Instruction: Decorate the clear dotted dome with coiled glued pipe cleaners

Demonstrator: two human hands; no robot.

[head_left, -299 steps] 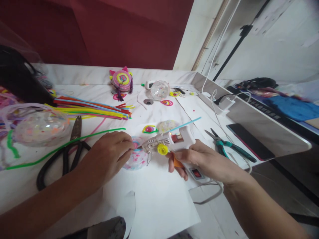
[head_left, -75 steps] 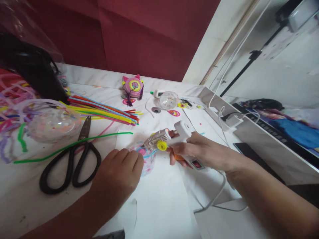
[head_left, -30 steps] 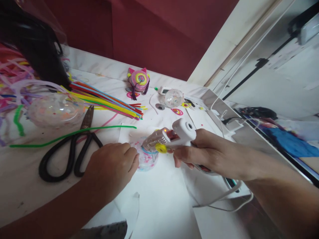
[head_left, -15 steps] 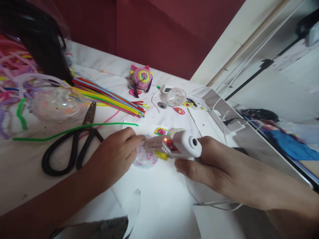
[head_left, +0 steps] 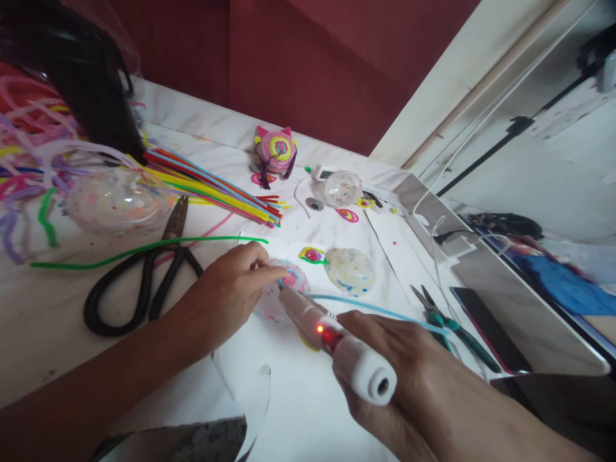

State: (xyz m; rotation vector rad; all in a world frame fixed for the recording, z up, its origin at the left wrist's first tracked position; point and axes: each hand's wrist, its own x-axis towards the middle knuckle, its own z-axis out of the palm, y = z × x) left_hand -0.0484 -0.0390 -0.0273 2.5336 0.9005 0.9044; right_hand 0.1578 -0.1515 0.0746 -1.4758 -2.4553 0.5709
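The left hand (head_left: pixel 228 295) and right hand (head_left: pixel 409 366) are apart from each other, working at a speckled pink-and-blue dome (head_left: pixel 268 310) on white paper (head_left: pixel 308 391). The left hand reaches in from the dome's left, 1 outstretched digit at its pink coil (head_left: pixel 289 280); whether these fingers pinch anything cannot be told. The right hand is closed around a white glue gun (head_left: pixel 356 366), nozzle beside the coil, 1 orange light lit; contact there is unclear. From the dome's right side extends a light-blue pipe cleaner (head_left: pixel 370 307). Right of the dome lies a yellow-specked dome (head_left: pixel 351 269); farther right, pliers (head_left: pixel 433 316) and a phone (head_left: pixel 491 330). Left of the dome lie black-handled scissors (head_left: pixel 176 219), crossed by 1 green pipe cleaner (head_left: pixel 216 239). Beyond the dome appear a pipe-cleaner bundle (head_left: pixel 216 192), a pink eared ornament (head_left: pixel 276 151) and a clear ball (head_left: pixel 342 187).
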